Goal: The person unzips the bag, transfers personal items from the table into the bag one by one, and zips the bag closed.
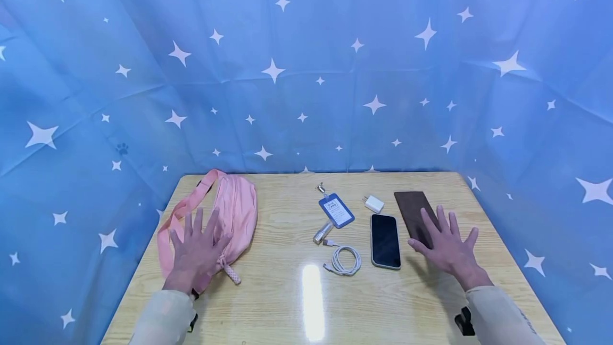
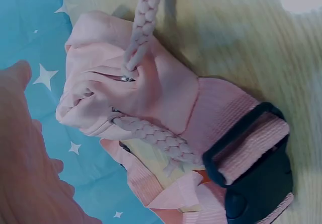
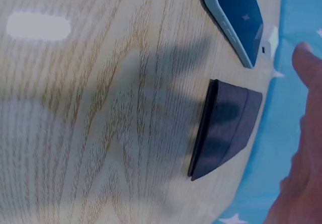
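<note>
Spread fingers of my left hand (image 1: 195,252) hover over a pink waist bag (image 1: 241,206) at the table's left side. The left wrist view shows the bag's braided zipper pulls (image 2: 156,138) and a black buckle (image 2: 261,183) on its strap. On the right, my right hand (image 1: 450,249) is held with fingers fanned out, nearest to a dark brown wallet (image 1: 411,209) and partly covering it in the head view. A gap shows between that hand and the wallet (image 3: 226,128) in the right wrist view. A smartphone (image 1: 385,241) lies left of the wallet, screen up.
Mid-table lie a blue-framed card holder (image 1: 337,210) with a metal clip, a small clear-and-silver cylinder (image 1: 323,232), a coiled white cable (image 1: 346,261) and a white charger plug (image 1: 373,204). Blue star-printed curtains (image 1: 316,95) surround the wooden table (image 1: 268,302) at the back and sides.
</note>
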The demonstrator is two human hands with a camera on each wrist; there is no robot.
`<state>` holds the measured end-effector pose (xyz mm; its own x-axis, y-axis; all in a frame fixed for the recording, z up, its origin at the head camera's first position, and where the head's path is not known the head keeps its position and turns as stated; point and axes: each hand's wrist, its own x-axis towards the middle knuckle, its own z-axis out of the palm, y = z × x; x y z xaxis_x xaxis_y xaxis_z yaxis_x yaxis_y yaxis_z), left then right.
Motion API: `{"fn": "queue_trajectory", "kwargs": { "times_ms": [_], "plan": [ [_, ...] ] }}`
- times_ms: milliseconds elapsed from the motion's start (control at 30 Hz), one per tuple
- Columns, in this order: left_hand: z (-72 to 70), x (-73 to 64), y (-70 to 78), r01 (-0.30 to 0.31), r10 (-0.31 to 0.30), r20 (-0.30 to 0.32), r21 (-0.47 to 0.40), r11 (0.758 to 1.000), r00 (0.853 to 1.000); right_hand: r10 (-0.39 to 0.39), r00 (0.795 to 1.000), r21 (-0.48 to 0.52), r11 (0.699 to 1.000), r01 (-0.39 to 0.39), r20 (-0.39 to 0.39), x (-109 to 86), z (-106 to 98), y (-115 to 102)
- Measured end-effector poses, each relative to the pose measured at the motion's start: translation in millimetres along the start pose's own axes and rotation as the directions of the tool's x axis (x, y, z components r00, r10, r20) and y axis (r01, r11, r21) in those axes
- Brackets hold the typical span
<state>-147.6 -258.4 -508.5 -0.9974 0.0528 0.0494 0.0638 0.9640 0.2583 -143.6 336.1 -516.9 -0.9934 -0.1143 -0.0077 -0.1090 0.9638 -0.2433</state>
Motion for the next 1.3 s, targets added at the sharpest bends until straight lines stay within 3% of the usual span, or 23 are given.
{"fn": "queue_trajectory", "kwargs": {
  "times_ms": [367,600,933,1167,1300],
  "plan": [
    [-2.2,9.5,-0.4,0.050,-0.051,-0.049,-0.028,0.998,0.998,-0.041,0.998,-0.024,0.999,0.040,-0.057,-0.5,6,-5],
    [7.6,13.0,-2.0,0.130,-0.127,0.046,-0.063,0.990,0.991,-0.083,0.993,-0.088,0.993,0.076,-0.081,-2.3,13,-18],
    [22.0,20.7,-3.0,0.233,-0.220,0.141,-0.088,0.968,0.965,-0.151,0.979,-0.111,0.984,0.136,-0.138,-0.4,36,-20],
    [30.8,24.0,-8.1,0.209,-0.200,0.092,-0.098,0.973,0.975,-0.150,0.981,-0.112,0.984,0.137,-0.120,-4.8,36,-29],
    [31.8,24.3,-8.1,0.220,-0.212,0.082,-0.105,0.970,0.974,-0.149,0.985,-0.134,0.981,0.137,-0.089,-6.7,34,-34]
  ]
}}
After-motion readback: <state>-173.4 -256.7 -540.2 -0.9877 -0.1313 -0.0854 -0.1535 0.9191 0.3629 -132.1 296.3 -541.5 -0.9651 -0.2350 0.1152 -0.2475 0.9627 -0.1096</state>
